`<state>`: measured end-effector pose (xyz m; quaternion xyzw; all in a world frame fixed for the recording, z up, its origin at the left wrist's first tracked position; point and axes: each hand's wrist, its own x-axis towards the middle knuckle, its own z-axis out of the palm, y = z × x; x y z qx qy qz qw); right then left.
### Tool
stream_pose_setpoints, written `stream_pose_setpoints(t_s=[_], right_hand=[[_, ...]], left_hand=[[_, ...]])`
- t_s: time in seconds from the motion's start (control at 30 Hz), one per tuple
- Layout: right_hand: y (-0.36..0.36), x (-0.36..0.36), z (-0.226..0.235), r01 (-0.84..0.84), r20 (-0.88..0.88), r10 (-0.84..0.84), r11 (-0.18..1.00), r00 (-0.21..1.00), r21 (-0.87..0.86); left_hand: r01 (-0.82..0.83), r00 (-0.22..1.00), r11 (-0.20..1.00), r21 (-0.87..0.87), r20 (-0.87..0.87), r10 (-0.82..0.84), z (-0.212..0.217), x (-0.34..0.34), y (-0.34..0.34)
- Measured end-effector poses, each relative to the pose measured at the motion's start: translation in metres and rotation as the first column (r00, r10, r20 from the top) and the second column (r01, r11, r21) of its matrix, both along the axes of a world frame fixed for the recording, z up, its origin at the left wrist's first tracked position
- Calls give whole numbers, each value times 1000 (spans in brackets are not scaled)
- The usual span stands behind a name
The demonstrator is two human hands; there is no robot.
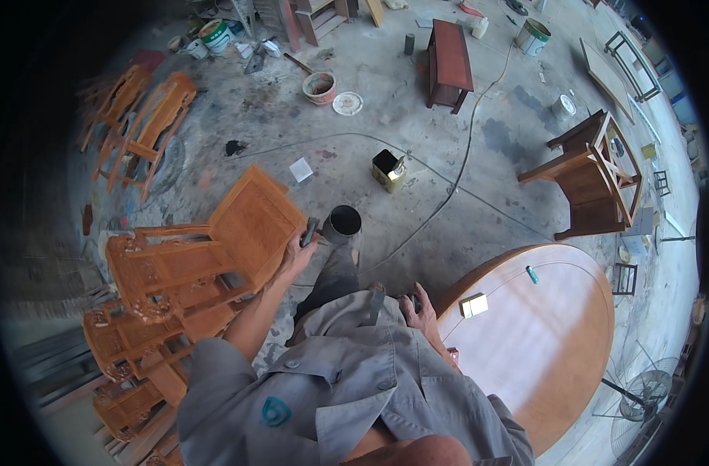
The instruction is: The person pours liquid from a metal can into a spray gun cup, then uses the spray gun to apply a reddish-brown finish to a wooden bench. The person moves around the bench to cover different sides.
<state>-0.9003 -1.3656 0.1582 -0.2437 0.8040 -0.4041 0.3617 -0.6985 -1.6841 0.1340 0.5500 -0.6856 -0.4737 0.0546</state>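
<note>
My left hand (298, 255) is closed around a small dark oblong block (311, 231), at the edge of a carved wooden chair's square seat (259, 221). The chair is orange-brown and lies tipped, its carved back (156, 268) toward the left. My right hand (424, 317) is low beside my lap, near the rim of a round wooden tabletop (525, 326). Its fingers are curled, with something dark by the fingertips that I cannot make out. In front of me stands a dark round bucket (343, 223), close to my leg.
More carved chairs (121, 334) lie stacked at the left. A square tin (389, 171) and a hose (467, 147) are on the stained concrete floor ahead. A small box (473, 305) rests on the tabletop. An upturned wooden chair (595, 182) and a fan (646, 400) are at the right.
</note>
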Motion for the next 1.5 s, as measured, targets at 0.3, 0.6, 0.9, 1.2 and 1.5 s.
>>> stream_pose_setpoints(t_s=[0.3,0.6,0.9,1.2,1.5], right_hand=[[-32,-44,-46,356,79,-372,920,925,164],[-60,4,-21,554,118,-674,682,729,477],[-132,-32,12,414,176,-705,579,687,702],[-135,-19,2,440,130,-701,569,701,694],[-136,-78,-11,388,147,-610,652,779,651]], left_hand=[[120,954,993,1,277,-116,-132,-127,-168],[249,784,953,170,543,-302,-229,-224,-247],[136,542,947,293,778,-318,-279,-330,-270],[109,403,967,231,879,-256,-295,-392,-257],[134,420,972,195,877,-234,-304,-390,-256]])
